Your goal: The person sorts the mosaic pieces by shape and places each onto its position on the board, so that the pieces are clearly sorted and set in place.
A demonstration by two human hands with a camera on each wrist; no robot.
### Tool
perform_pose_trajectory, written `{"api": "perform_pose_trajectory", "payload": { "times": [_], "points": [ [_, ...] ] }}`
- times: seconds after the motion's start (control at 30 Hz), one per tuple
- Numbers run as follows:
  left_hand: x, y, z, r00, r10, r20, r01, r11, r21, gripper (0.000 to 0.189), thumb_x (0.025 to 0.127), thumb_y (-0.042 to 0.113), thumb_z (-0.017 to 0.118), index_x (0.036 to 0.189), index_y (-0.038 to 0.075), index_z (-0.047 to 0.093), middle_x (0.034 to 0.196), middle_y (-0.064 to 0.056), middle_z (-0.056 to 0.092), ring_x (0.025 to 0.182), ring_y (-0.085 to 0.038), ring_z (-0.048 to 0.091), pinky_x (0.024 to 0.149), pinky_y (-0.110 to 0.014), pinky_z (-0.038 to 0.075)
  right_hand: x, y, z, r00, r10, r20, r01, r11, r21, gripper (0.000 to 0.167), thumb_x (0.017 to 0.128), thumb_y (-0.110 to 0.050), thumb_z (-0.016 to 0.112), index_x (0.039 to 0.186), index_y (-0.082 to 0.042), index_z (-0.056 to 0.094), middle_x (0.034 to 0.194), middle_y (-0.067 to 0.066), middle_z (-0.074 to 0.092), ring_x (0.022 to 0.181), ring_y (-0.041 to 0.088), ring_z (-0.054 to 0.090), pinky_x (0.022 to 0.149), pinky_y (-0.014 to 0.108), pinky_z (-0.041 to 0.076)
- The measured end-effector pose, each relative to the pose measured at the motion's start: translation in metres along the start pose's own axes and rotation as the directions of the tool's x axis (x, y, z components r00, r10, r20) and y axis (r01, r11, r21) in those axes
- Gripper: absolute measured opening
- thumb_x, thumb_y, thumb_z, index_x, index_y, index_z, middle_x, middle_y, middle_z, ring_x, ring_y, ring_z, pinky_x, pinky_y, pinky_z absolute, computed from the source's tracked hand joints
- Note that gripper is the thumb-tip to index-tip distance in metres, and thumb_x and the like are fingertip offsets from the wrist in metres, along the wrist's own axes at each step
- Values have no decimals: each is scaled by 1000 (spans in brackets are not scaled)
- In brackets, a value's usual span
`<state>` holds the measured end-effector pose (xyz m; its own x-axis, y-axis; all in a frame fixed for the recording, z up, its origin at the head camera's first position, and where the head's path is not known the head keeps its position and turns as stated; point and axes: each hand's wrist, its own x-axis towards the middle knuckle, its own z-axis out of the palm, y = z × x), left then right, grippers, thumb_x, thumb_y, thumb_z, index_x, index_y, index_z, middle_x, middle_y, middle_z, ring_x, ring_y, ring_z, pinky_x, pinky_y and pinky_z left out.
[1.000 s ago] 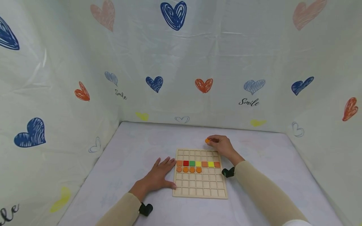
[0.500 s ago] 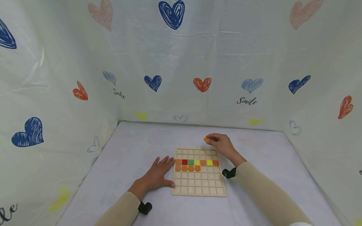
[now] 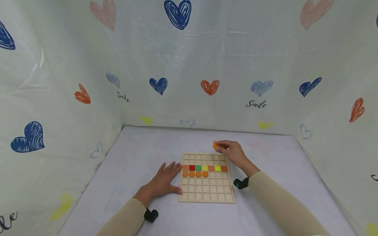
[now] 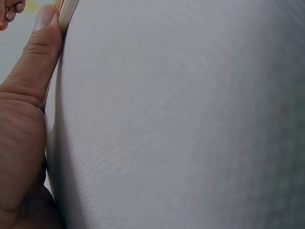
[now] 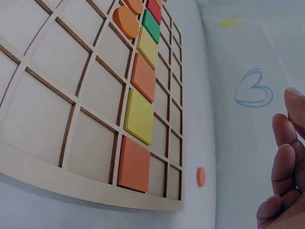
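Observation:
My right hand (image 3: 233, 153) is beyond the board's far right corner, with thumb and finger pinching an orange disc (image 3: 216, 145). In the right wrist view the curled fingers (image 5: 286, 162) are at the right edge; their grip is hidden. That view also shows an orange disc (image 5: 200, 176) past the board, apart from the visible fingers. My left hand (image 3: 159, 183) lies spread at the board's left edge, its thumb (image 4: 38, 52) touching the rim. The wooden grid board (image 3: 206, 197) carries a row of coloured square tiles (image 3: 198, 167), with several orange discs (image 3: 198, 174) in the row nearer me.
A pale cloth covers the table (image 3: 141, 141). White curtains (image 3: 236, 49) printed with hearts and "Smile" enclose its back and sides. A dark wrist camera (image 3: 241, 183) sits by the right cuff, another wrist camera (image 3: 151, 215) by the left.
The head view has shifted slightly. My right hand and the disc at its fingertips have moved a little rightward relative to the board. The left hand stays at the board's edge.

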<state>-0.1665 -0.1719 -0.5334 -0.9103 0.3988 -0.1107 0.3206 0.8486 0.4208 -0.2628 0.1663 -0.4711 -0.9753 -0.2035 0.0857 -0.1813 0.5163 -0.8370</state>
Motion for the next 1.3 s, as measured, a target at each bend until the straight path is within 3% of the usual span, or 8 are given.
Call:
{"api": "perform_pose_trajectory", "payload": {
  "times": [0.7,1.0,1.3],
  "points": [
    [0,2,-1,1000,-6,-1,6,1000,-1,113,78,61,87,167,15,34,173,-4,33,164,-28,19,134,-57,5,-14,-3,-3,1000,4,-13,-4,1000,-21,27,96,-21,80,120,-9,79,106,6,76,95,24,57,80,34,47],
    [-1,3,-1,1000,-4,-3,4,1000,-4,113,78,61,87,166,15,34,173,-4,34,164,-28,19,134,-57,6,-20,1,-1,1000,-2,7,2,1000,-8,27,95,-23,80,119,-10,79,99,2,75,89,22,54,69,27,45],
    [1,-1,2,1000,-2,2,2,1000,4,115,77,64,86,167,15,34,173,-3,33,164,-27,18,134,-56,4,-30,6,8,999,36,41,-36,999,8,26,94,-21,81,118,-10,80,94,0,72,88,21,52,66,25,42]
  ]
}}
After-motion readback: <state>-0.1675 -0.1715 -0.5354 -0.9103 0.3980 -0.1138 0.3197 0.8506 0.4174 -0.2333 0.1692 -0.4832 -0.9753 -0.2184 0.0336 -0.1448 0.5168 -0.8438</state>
